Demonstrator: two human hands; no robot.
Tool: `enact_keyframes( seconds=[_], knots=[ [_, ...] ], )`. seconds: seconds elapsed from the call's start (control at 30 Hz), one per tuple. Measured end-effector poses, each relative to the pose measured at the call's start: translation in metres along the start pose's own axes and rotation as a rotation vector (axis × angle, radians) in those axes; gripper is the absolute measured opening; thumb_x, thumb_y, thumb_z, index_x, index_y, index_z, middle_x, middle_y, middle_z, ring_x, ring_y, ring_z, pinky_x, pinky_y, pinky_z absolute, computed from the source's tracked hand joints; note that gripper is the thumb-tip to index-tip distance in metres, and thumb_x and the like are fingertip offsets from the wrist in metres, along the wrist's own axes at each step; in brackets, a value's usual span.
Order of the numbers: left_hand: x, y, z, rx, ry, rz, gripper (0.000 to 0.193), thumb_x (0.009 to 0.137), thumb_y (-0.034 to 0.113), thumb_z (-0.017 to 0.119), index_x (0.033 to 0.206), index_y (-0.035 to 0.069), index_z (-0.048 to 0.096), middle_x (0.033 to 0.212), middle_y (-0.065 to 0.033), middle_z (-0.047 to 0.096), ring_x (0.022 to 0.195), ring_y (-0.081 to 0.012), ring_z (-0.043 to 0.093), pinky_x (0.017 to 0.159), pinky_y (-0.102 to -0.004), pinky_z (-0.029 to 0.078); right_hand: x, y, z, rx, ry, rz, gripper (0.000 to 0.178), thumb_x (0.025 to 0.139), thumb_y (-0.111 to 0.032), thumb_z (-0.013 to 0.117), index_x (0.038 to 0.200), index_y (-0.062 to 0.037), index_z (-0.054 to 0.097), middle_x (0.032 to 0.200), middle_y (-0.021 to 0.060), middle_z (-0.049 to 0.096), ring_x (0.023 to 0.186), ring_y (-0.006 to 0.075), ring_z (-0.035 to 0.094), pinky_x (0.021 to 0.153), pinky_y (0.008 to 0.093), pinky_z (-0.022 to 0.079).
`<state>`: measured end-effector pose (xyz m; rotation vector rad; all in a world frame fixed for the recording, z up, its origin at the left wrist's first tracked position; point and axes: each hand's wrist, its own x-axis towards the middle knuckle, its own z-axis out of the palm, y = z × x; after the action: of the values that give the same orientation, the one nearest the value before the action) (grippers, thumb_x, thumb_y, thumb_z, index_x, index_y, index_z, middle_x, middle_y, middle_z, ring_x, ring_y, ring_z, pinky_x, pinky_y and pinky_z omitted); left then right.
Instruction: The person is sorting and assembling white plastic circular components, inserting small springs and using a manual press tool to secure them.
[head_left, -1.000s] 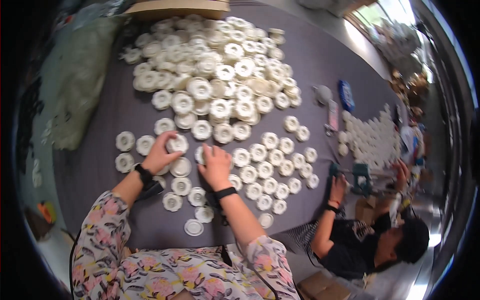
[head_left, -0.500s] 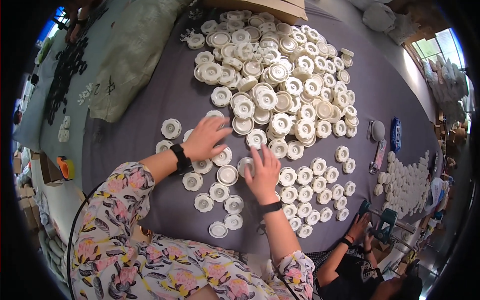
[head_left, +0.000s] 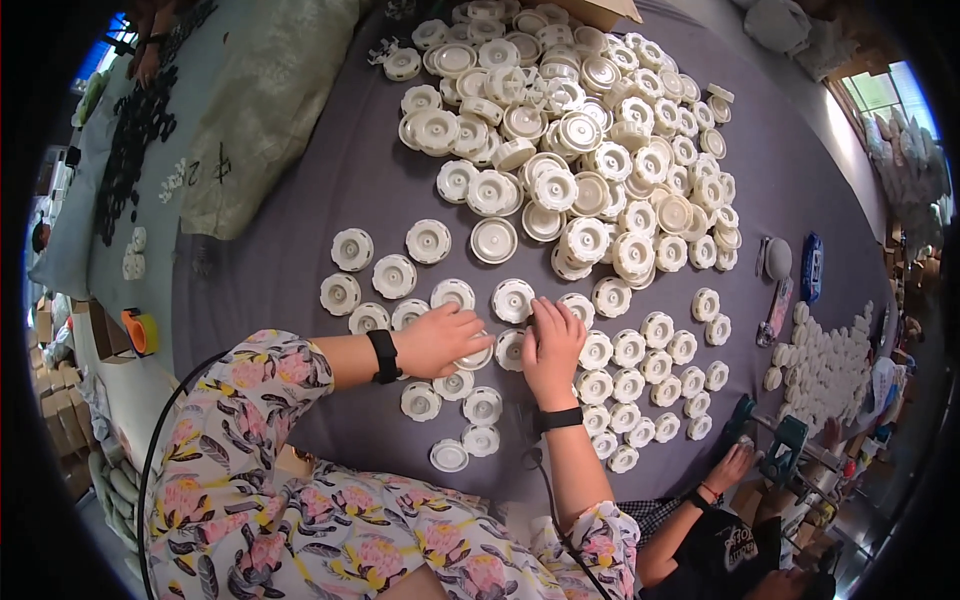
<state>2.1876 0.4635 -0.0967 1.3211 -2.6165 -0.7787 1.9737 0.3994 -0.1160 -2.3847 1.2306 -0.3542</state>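
Observation:
White round plastic parts with scalloped rims, like knobs or caps, lie spread over the grey cloth. My left hand (head_left: 438, 342) bends its fingers over one scalloped cap (head_left: 478, 356), covering part of it. Just right of it, my right hand (head_left: 555, 355) has its fingers bent and close together; whatever is under them is hidden. Around its fingertips are one cap (head_left: 513, 300) above left, another cap (head_left: 577, 309) at the upper right, and a partly covered cap (head_left: 509, 350) to the left. Several loose caps (head_left: 394, 276) lie left of my hands.
A big heap of the same caps (head_left: 590, 130) covers the far middle of the table. Closely set caps (head_left: 628, 385) stand right of my right hand. A pale sack (head_left: 265, 110) lies far left. At the lower right a co-worker's hand (head_left: 733, 466) is beside a green tool (head_left: 785, 445).
My left hand has moved down and right, from the upper loose caps onto a lower one. The right hand's spread fingers have drawn together. The view has shifted slightly.

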Motion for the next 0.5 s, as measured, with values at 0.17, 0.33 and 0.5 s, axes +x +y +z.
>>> enact_keyframes(
  seconds=[0.17,0.33,0.5],
  knots=[
    [0.007,-0.002,-0.013,-0.372,0.102,-0.176,0.059,0.068,0.022,0.066,0.122,0.008,0.048,0.100,-0.0121,0.053,0.092,-0.0281,0.053,0.082,-0.0383,0.043,0.001,0.007,-0.012,-0.023,0.040,0.028,0.047,0.073,-0.015,0.061,0.119,-0.0083,0.053,0.122,0.0086,0.053,0.116,0.0302,0.043,0.099,0.0459,0.028],
    [0.019,-0.012,-0.004,-1.392,0.238,-0.537,0.040,0.077,0.015,0.059,0.115,0.003,0.051,0.099,-0.0148,0.061,0.080,-0.0309,0.061,0.072,-0.0378,0.049,0.009,-0.009,-0.015,0.143,0.019,-0.019,0.057,0.071,-0.019,0.064,0.125,-0.0087,0.049,0.128,0.0130,0.048,0.119,0.0324,0.041,0.100,0.0469,0.028],
    [0.023,-0.028,-0.014,-0.193,0.208,-0.482,0.032,0.076,0.014,0.059,0.107,0.006,0.056,0.098,-0.0126,0.058,0.086,-0.0318,0.057,0.076,-0.0409,0.046,0.016,-0.013,0.008,-0.027,-0.080,-0.052,0.064,0.071,-0.025,0.067,0.130,-0.0119,0.045,0.136,0.0152,0.040,0.126,0.0358,0.035,0.104,0.0537,0.022]
  ],
)
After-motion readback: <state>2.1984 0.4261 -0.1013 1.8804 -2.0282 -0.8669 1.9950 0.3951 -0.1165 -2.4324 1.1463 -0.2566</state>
